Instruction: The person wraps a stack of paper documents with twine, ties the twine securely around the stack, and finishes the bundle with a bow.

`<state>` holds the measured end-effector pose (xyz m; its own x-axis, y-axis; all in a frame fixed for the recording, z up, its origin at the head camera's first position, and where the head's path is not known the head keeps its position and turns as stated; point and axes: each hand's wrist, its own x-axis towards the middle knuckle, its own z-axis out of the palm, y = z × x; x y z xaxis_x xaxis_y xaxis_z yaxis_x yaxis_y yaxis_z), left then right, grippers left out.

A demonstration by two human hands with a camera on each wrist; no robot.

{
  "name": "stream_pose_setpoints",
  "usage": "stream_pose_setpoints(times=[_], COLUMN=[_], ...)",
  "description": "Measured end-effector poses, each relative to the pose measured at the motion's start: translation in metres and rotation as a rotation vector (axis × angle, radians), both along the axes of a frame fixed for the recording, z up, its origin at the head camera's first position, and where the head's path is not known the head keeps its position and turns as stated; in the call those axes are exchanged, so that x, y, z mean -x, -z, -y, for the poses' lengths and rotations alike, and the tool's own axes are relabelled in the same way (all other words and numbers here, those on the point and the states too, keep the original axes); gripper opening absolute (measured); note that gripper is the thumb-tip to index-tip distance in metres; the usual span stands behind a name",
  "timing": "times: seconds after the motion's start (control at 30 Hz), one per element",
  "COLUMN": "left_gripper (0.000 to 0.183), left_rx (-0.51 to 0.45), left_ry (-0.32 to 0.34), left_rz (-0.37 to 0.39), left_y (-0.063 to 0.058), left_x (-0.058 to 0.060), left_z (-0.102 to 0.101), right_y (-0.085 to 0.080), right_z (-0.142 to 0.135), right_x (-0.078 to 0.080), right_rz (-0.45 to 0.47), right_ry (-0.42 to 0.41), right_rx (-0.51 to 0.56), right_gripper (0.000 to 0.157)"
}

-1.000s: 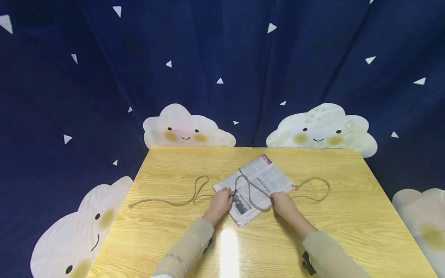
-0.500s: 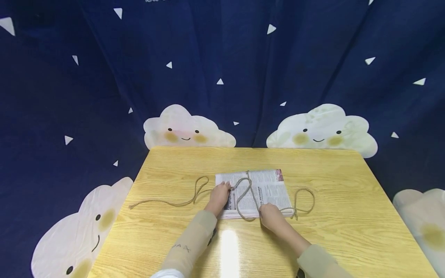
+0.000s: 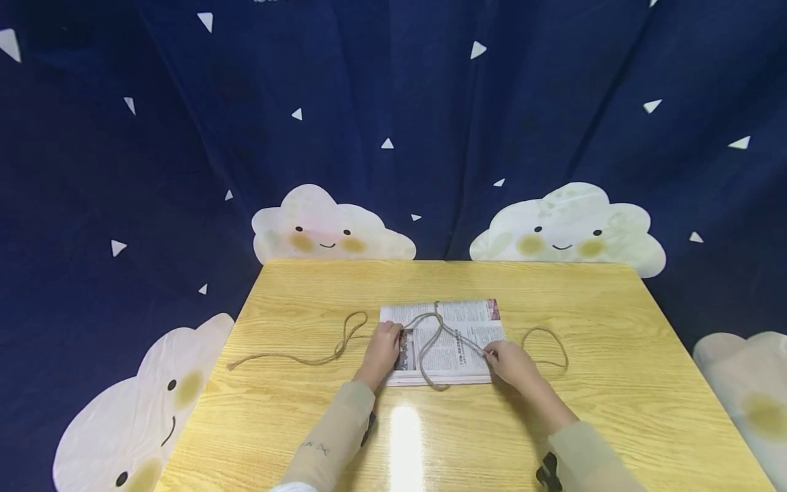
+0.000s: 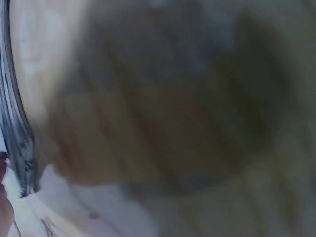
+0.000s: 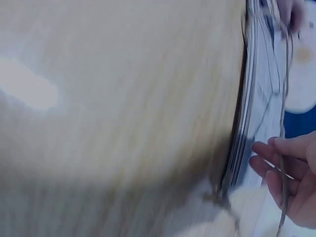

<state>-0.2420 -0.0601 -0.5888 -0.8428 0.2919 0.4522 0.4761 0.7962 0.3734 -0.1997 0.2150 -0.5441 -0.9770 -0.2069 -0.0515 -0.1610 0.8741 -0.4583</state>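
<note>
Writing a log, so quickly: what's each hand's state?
Left hand: at the twine over the newspaper; grip cannot be told.
Right hand: closed, holding twine.

Wood-grain table (image 3: 615, 410), folded newspaper (image 3: 451, 357), brown rope (image 3: 310, 362)

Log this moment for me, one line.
left hand: at newspaper, left edge, grip unclear | right hand: pinches rope | rope: looped over newspaper, trailing onto table both sides

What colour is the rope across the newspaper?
Light brown; the rope shows best in the head view.
</note>
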Motion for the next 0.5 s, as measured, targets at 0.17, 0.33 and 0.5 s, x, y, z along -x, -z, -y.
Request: stream_pose_setpoints(times=[0.17, 0.33, 0.5], left_gripper=[0.017, 0.018, 0.014], left_rx=[-0.01, -0.041, -0.027], left_ry=[0.011, -0.009, -0.016], left_rz=[0.051, 0.074, 0.046], left_y=[0.003, 0.006, 0.009], left_x=[-0.005, -0.008, -0.008], left_z=[0.006, 0.009, 0.018], right_y=[-0.001, 0.003, 0.013], right_z=[-0.027, -0.045, -0.053], right_x=[0.016, 0.025, 0.031], right_rz=[0.027, 0.058, 0.059], right_ry=[0.059, 0.099, 0.125], right_rx=[0.037, 0.055, 0.086], right_gripper=[0.014, 0.015, 0.013])
